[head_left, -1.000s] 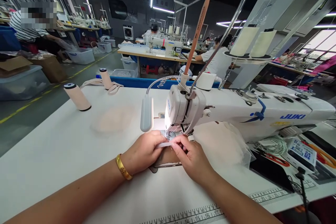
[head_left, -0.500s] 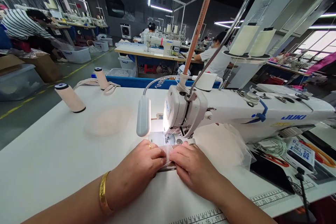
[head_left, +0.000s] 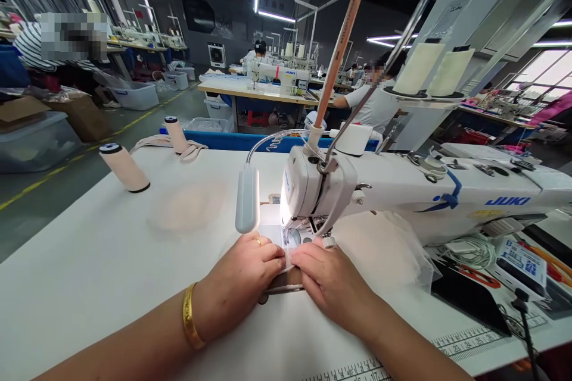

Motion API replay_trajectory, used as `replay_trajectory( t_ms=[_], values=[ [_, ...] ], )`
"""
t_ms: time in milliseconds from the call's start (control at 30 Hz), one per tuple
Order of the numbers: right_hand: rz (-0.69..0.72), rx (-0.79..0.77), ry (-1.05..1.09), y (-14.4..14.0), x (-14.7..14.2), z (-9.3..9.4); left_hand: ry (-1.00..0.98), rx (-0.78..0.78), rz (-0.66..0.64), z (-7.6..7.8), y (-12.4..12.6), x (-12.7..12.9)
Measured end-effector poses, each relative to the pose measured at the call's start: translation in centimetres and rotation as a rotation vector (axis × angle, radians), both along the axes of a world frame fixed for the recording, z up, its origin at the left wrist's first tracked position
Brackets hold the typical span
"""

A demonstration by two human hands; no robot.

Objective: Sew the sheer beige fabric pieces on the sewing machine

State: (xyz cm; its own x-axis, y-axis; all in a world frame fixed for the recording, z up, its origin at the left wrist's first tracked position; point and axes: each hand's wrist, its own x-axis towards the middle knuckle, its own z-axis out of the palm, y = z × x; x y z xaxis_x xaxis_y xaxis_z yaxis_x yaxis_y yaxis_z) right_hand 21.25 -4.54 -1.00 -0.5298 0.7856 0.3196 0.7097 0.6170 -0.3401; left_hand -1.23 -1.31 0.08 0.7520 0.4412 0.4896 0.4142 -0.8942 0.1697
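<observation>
Close in front of the needle of a white sewing machine (head_left: pixel 322 190), my two hands pinch a small piece of thin, pale fabric (head_left: pixel 287 257). My left hand (head_left: pixel 243 274), with a ring and a gold bangle, has its fingers closed on the fabric's left side. From the right, my right hand (head_left: pixel 333 277) grips the same fabric, fingertips close to the left ones. Most of the fabric is hidden under the fingers. A lit lamp (head_left: pixel 247 199) hangs left of the needle. Sheer pale fabric (head_left: pixel 379 250) lies right of my right hand, partly under the machine arm.
Another sheer pale piece (head_left: pixel 187 205) lies left on the white table (head_left: pixel 111 286). Two peach thread cones (head_left: pixel 125 169) stand near its far edge. At right are a black phone-like slab (head_left: pixel 469 297), cables (head_left: pixel 467 250) and a printed ruler (head_left: pixel 353 369). Co-workers sit beyond.
Both hands have shifted slightly towards the needle, and less fabric shows between the fingers. More of the brownish strip below the fingertips is visible. The whole view has moved a little.
</observation>
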Motion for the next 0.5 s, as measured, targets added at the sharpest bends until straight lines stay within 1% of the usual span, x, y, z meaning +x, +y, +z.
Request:
replay_trajectory(
  t_ms=[267, 500],
  values=[
    [-0.016, 0.041, 0.004, 0.18, -0.09, 0.10, 0.002, 0.027, 0.000, -0.10, 0.66, -0.05],
    [-0.028, 0.101, -0.015, 0.24, -0.03, -0.63, 0.043, 0.002, -0.013, -0.39, 0.72, -0.36]
  ],
)
